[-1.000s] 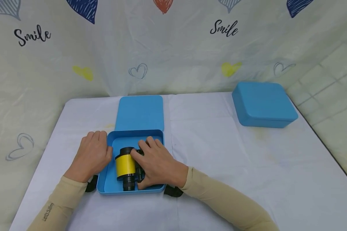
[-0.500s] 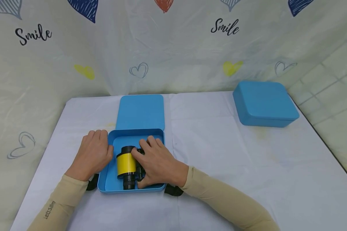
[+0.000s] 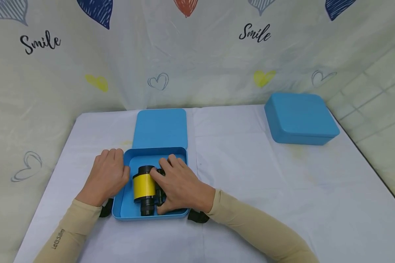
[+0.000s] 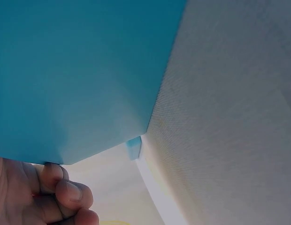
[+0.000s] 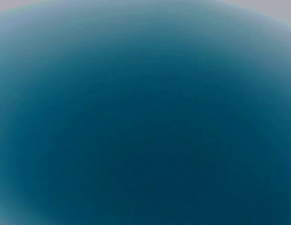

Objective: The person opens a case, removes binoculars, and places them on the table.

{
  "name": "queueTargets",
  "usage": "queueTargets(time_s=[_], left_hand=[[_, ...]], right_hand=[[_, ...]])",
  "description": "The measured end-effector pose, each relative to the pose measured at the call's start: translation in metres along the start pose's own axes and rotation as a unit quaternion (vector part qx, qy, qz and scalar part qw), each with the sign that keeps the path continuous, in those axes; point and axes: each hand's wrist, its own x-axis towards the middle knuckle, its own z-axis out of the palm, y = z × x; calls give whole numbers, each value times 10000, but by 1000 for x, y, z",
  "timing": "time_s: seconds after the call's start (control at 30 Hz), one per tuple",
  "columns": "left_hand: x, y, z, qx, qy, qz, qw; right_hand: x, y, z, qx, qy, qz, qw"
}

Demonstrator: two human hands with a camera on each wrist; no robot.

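In the head view, yellow and black binoculars (image 3: 144,188) lie inside a blue box (image 3: 118,210) whose lid (image 3: 160,128) is folded back flat behind it. My right hand (image 3: 181,184) grips the right half of the binoculars from above, covering most of that side. My left hand (image 3: 106,175) holds the box by its left rim, thumb at the edge. In the left wrist view, curled fingers (image 4: 70,194) sit right at the edge of the blue box wall (image 4: 89,84). Only the blurred blue outer wall (image 5: 145,117) of the box fills the right wrist view.
A second blue box (image 3: 301,118), closed, stands at the back right of the white-covered table (image 3: 250,175). A printed curtain (image 3: 197,54) hangs right behind the table's back edge. Dark wrist straps (image 3: 197,216) show beneath both wrists.
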Motion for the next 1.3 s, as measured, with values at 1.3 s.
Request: queueTargets(time_s=[1.3], left_hand=[[0,-2,0,-10,-81,5,10000]], right_hand=[[7,0,-34,-410,67,-46,9991]])
